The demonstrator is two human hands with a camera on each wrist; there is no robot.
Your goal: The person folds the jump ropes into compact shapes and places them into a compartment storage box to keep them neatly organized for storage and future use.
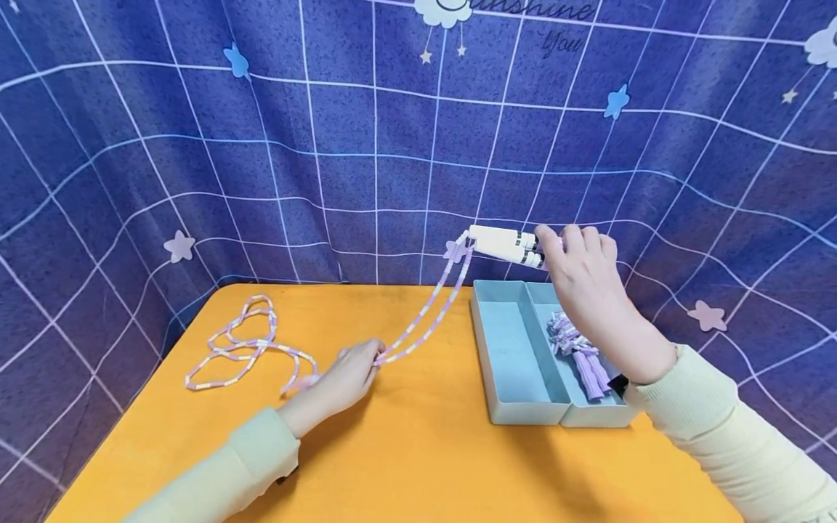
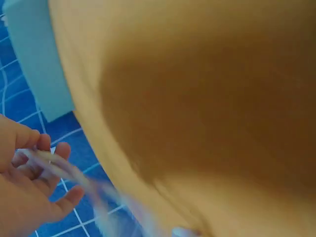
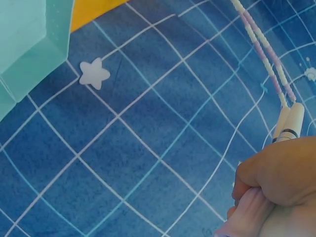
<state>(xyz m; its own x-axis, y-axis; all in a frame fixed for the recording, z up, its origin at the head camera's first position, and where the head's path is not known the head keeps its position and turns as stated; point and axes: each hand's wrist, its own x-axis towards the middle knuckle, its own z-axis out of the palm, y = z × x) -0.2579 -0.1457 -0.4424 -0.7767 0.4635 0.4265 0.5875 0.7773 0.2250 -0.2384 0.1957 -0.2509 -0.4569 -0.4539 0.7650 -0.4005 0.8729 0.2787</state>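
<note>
My 2 pale-green sleeves come first, reaching in over 1 orange surface. Low over it, my left hand has its fingers curled round 2 strands of 1 lilac-and-white beaded rope. Left of that hand, 1 tangled beaded length lies looped on the surface, with 1 pink piece beside my wrist; I cannot tell whether this length joins the strands I hold. On the right sits a light-blue container with 2 compartments side by side. In its right compartment lies 1 bundled rope with 2 purple handles. Above the container, my right hand grasps 2 white handles, fingers closed round their lilac grips; the 2 strands run from the handle tips through the air, down to my left hand. Farthest off hangs 1 blue curtain with white grid lines, 2 blue stars, 3 large pale stars and parts of 2 clouds.
</note>
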